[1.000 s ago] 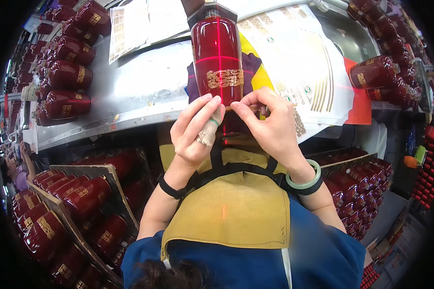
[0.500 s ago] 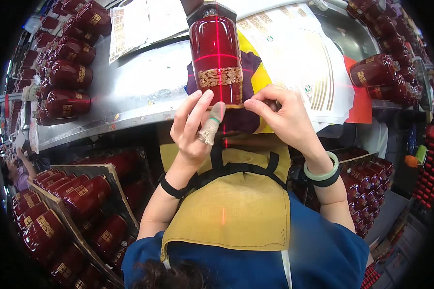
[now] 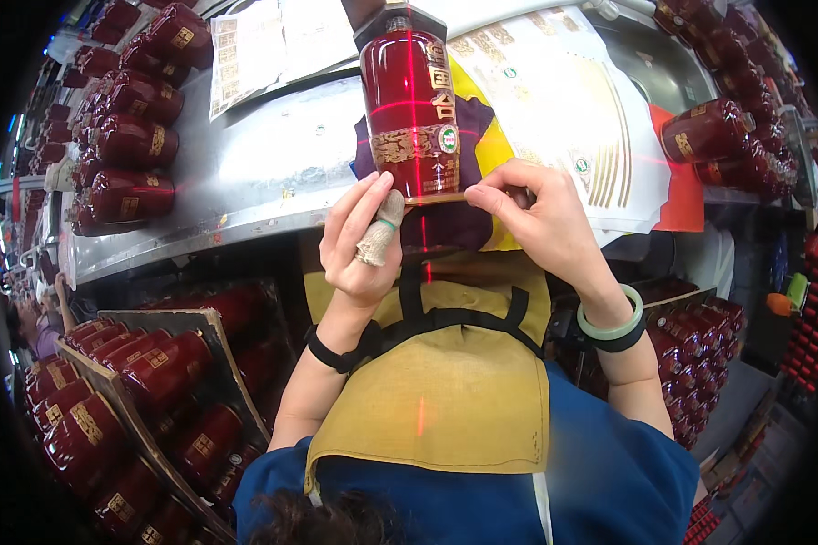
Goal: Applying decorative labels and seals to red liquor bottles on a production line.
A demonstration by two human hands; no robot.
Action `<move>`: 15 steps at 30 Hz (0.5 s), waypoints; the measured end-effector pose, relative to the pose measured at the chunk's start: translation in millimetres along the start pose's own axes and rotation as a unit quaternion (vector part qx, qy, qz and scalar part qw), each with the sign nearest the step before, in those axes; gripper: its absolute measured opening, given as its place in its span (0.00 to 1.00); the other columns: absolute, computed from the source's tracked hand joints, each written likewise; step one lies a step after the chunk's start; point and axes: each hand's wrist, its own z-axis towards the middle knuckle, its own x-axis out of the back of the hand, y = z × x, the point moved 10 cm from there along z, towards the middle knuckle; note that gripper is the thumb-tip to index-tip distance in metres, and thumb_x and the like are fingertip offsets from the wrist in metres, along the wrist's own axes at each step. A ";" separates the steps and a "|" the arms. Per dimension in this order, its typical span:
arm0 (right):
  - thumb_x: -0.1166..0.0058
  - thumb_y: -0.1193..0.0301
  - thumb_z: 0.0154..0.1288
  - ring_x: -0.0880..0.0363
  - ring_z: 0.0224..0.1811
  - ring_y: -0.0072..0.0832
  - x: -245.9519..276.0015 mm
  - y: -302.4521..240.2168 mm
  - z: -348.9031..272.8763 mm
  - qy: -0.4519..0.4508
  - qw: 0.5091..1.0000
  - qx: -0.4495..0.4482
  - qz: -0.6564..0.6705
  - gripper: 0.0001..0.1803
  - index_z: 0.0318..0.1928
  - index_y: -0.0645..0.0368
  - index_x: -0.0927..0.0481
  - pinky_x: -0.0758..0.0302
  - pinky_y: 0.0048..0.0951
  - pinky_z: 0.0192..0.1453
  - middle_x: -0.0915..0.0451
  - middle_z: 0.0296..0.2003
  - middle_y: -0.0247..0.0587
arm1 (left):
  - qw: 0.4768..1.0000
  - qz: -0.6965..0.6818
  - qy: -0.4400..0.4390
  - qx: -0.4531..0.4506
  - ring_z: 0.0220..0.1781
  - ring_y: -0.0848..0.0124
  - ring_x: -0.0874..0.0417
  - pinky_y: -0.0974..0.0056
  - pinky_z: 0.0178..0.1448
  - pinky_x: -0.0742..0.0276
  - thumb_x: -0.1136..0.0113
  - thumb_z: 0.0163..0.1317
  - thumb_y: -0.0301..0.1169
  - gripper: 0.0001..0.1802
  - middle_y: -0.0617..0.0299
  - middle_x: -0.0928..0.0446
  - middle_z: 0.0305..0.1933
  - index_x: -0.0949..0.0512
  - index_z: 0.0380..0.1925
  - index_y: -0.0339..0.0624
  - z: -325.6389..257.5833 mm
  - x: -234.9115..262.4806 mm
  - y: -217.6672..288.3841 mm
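Observation:
A dark red glass bottle (image 3: 409, 113) with gold lettering, a gold patterned band and a small round label lies neck away from me, its neck at a dark holder (image 3: 400, 15). Red laser lines cross it. My left hand (image 3: 359, 236) presses its fingertips and cloth-capped thumb against the bottle's lower left corner. A thin gold strip (image 3: 434, 198) runs along the bottle's base. My right hand (image 3: 536, 213) pinches at that strip's right end, by the base; the other fingers are curled. Under the bottle lie a dark purple cloth (image 3: 459, 227) and a yellow one (image 3: 493, 145).
Sheets of gold decals (image 3: 577, 109) lie right of the bottle, beside an orange-red sheet (image 3: 680, 195). Another decal sheet (image 3: 245, 59) lies at the far left. Red bottles (image 3: 132, 141) line the metal table's left side; more (image 3: 704, 132) stand at right. Crates of bottles (image 3: 164, 363) flank my lap.
The bottle has rolled about its length, bringing gold lettering and a round label into view. My left hand has shifted slightly left and its thumb has turned; my right hand has barely moved.

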 end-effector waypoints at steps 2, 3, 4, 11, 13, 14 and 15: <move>0.31 0.70 0.67 0.34 0.25 0.15 0.5 2.3 -0.7 0.000 1.000 0.000 0.001 0.10 0.37 0.67 0.12 0.36 0.24 0.30 0.19 0.24 0.31 | 1.000 0.001 -0.006 -0.008 0.55 0.55 0.13 0.58 0.58 0.14 0.26 0.52 0.12 0.21 0.50 0.14 0.53 0.15 0.49 0.27 1.6 -0.4 3.7; 0.31 0.70 0.67 0.34 0.25 0.15 1.6 3.0 -0.9 0.005 1.000 0.003 0.002 0.10 0.37 0.67 0.12 0.36 0.24 0.30 0.19 0.24 0.31 | 0.999 0.022 -0.003 -0.028 0.56 0.55 0.14 0.58 0.59 0.15 0.26 0.54 0.13 0.21 0.50 0.14 0.54 0.16 0.50 0.27 2.7 -0.2 10.0; 0.31 0.70 0.67 0.34 0.25 0.15 1.1 4.8 -1.2 0.002 1.000 -0.001 0.002 0.10 0.37 0.67 0.12 0.36 0.24 0.30 0.19 0.24 0.31 | 0.998 0.042 -0.001 -0.048 0.58 0.55 0.15 0.57 0.61 0.15 0.26 0.55 0.14 0.22 0.50 0.15 0.55 0.17 0.52 0.26 3.9 -0.7 16.6; 0.32 0.67 0.67 0.27 0.26 0.25 3.0 3.5 0.5 0.015 1.000 0.013 -0.020 0.12 0.36 0.67 0.12 0.32 0.30 0.32 0.17 0.26 0.40 | 0.998 0.032 -0.017 -0.051 0.56 0.55 0.15 0.57 0.57 0.16 0.23 0.54 0.18 0.15 0.52 0.15 0.51 0.14 0.43 0.32 10.5 -9.4 25.3; 0.32 0.65 0.67 0.21 0.27 0.35 1.2 8.0 0.6 0.002 1.000 -0.018 -0.014 0.14 0.36 0.67 0.12 0.27 0.35 0.35 0.15 0.28 0.49 | 1.000 0.000 0.002 0.021 0.48 0.57 0.12 0.58 0.50 0.14 0.23 0.53 0.16 0.15 0.53 0.13 0.46 0.13 0.42 0.32 9.6 -5.3 6.1; 0.32 0.65 0.67 0.21 0.27 0.35 1.3 5.2 0.4 0.003 1.000 -0.010 -0.016 0.14 0.36 0.67 0.12 0.27 0.35 0.35 0.15 0.28 0.49 | 1.000 0.012 -0.006 0.002 0.49 0.57 0.11 0.59 0.52 0.14 0.24 0.53 0.15 0.16 0.53 0.13 0.46 0.14 0.43 0.30 9.0 -5.0 5.1; 0.32 0.65 0.68 0.21 0.26 0.35 1.5 2.6 0.4 0.004 1.000 -0.002 -0.018 0.14 0.36 0.67 0.12 0.27 0.35 0.35 0.15 0.28 0.49 | 1.000 -0.005 0.003 0.020 0.50 0.56 0.11 0.58 0.53 0.14 0.24 0.53 0.14 0.17 0.53 0.13 0.47 0.15 0.44 0.29 6.6 -3.7 -0.2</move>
